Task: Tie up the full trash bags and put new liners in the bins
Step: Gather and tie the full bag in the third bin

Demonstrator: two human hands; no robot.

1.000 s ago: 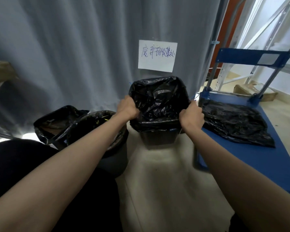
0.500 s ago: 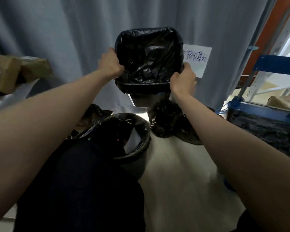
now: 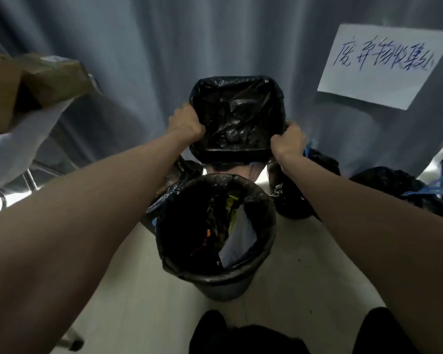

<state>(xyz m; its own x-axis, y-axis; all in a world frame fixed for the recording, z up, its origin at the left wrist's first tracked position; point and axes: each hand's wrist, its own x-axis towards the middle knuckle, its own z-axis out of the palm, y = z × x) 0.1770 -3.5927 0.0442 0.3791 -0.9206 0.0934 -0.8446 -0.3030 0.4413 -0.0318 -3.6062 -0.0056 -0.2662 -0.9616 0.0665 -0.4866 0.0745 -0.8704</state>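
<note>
Black-lined square bin (image 3: 237,118) w/ L hand (image 3: 186,123) & R hand (image 3: 287,144) gripping opposite rims

Square bin (image 3: 237,118) w/ black liner (image 3: 241,108), empty, sat center frame. Round bin (image 3: 216,226) below it held trash. Tied black bags (image 3: 292,198) lay at right.
</note>
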